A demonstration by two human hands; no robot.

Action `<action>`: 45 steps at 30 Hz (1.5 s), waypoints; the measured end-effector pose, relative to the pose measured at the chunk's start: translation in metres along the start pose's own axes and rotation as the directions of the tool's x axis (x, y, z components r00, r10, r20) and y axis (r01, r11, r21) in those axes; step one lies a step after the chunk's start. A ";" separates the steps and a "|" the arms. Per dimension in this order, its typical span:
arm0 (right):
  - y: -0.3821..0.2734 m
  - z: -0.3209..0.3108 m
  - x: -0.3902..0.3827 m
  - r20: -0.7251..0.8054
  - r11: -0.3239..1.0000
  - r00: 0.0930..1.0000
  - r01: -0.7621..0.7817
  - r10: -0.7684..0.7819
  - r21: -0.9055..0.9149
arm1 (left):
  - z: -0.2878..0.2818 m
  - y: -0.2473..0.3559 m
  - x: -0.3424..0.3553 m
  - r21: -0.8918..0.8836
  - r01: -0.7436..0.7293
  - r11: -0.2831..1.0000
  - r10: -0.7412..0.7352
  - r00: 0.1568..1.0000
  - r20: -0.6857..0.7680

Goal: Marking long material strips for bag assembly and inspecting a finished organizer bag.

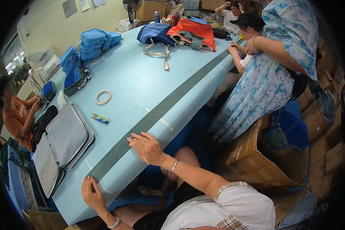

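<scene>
A long dark grey-green fabric strip (157, 112) lies diagonally along the near right edge of the light blue table (128, 90). My left hand (92, 194) rests at the strip's near end, fingers stretched over the table edge. Farther along, my right hand (148, 148) lies on the strip's edge. A thin, pale, pen-like stick shows below its palm, and a small dark blue bit shows at its fingertips; most of it is hidden. Pale marks of tape (166, 124) cross the table edge beside the strip.
Left of the strip are thread snips (100, 118), a tape roll (103, 97) and an open grey case (68, 134). Blue bags (92, 43) and an orange bag (193, 32) lie farther back. Co-workers sit or stand around; a cardboard box (253, 165) is at my right.
</scene>
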State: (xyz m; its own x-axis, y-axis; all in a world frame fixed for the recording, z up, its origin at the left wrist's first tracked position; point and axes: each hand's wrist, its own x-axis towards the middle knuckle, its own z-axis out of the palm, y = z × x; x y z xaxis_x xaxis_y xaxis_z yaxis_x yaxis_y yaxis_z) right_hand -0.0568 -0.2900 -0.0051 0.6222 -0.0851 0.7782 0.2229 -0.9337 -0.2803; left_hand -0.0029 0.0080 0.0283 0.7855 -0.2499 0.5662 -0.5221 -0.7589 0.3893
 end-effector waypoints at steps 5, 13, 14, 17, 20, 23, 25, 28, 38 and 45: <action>0.001 -0.001 0.001 -0.033 1.000 0.999 0.013 -0.013 0.008 | 0.000 0.002 0.000 -0.007 0.027 1.000 -0.027 1.000 0.000; 0.001 -0.004 0.003 0.007 1.000 1.000 -0.001 0.002 -0.003 | -0.001 0.002 0.002 0.017 0.003 1.000 -0.003 1.000 0.016; 0.001 -0.004 0.004 -0.022 1.000 1.000 0.005 -0.005 0.006 | -0.001 0.003 0.002 0.010 -0.002 1.000 0.002 1.000 -0.002; 0.002 -0.006 0.005 -0.027 1.000 0.999 0.021 -0.021 0.011 | -0.002 0.006 0.002 0.006 0.011 1.000 -0.011 1.000 -0.003; 0.002 -0.007 0.005 -0.024 1.000 1.000 0.011 -0.011 0.013 | -0.004 0.008 0.002 0.003 0.022 1.000 -0.022 1.000 -0.003; 0.002 -0.008 0.005 -0.027 1.000 0.999 0.023 -0.022 0.017 | -0.005 0.008 0.003 -0.002 0.012 1.000 -0.012 1.000 -0.005; 0.001 -0.008 0.004 0.008 1.000 1.000 0.006 -0.006 0.002 | -0.006 0.008 0.002 0.005 0.016 1.000 -0.016 1.000 0.018; -0.001 -0.009 0.005 0.005 1.000 1.000 0.006 -0.006 -0.009 | -0.007 0.008 0.002 0.001 0.016 1.000 -0.016 1.000 0.016; -0.003 -0.012 0.003 -0.031 1.000 0.999 0.025 -0.025 -0.001 | -0.009 0.007 -0.001 -0.011 0.003 1.000 -0.003 1.000 -0.006; -0.004 -0.012 0.003 0.007 0.999 1.000 0.029 -0.029 -0.024 | -0.007 0.005 -0.002 -0.012 -0.004 1.000 0.004 1.000 -0.012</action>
State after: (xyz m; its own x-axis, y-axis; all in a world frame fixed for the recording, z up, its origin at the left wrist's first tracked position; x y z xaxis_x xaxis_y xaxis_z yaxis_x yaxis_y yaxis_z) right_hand -0.0643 -0.2909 0.0052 0.6209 -0.0560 0.7819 0.2229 -0.9437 -0.2446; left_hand -0.0092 0.0086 0.0345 0.7793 -0.2452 0.5767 -0.5290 -0.7507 0.3957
